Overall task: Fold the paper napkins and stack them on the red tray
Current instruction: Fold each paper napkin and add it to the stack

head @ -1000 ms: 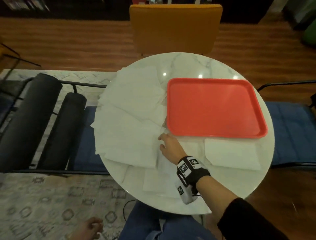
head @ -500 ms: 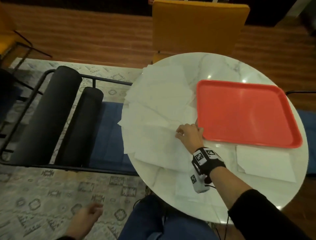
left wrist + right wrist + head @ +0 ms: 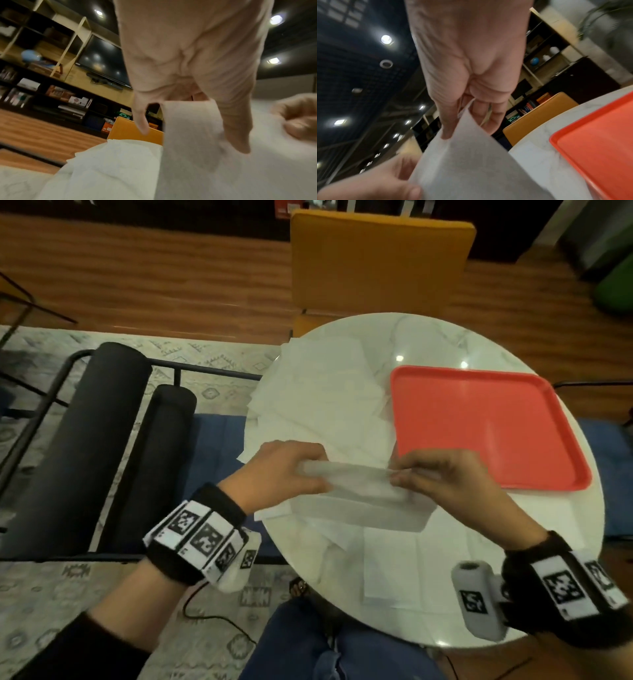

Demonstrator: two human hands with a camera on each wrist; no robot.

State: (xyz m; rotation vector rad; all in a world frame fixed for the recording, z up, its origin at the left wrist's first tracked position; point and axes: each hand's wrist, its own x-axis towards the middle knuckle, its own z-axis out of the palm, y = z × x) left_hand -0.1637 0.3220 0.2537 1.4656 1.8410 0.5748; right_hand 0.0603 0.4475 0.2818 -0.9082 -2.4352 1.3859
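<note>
A white paper napkin [image 3: 359, 481] is lifted off the round marble table [image 3: 445, 604], bent over along its length. My left hand [image 3: 310, 470] pinches its left end, thumb and fingers curled round the paper [image 3: 190, 129]. My right hand [image 3: 404, 472] pinches its right end between thumb and fingers [image 3: 467, 129]. The red tray [image 3: 479, 422] lies just right of both hands and holds nothing. Several unfolded white napkins [image 3: 322, 402] overlap on the table's left half.
More loose napkins [image 3: 394, 570] lie near the table's front edge. An orange chair [image 3: 380, 265] stands behind the table. A black-framed seat with dark bolsters [image 3: 102, 440] and a blue cushion is to the left. My knees in blue trousers [image 3: 325, 652] are under the table.
My left hand has come up from beside my knee to the table. Both hands now hold one napkin lifted off the pile; earlier my right hand alone rested on the napkins.
</note>
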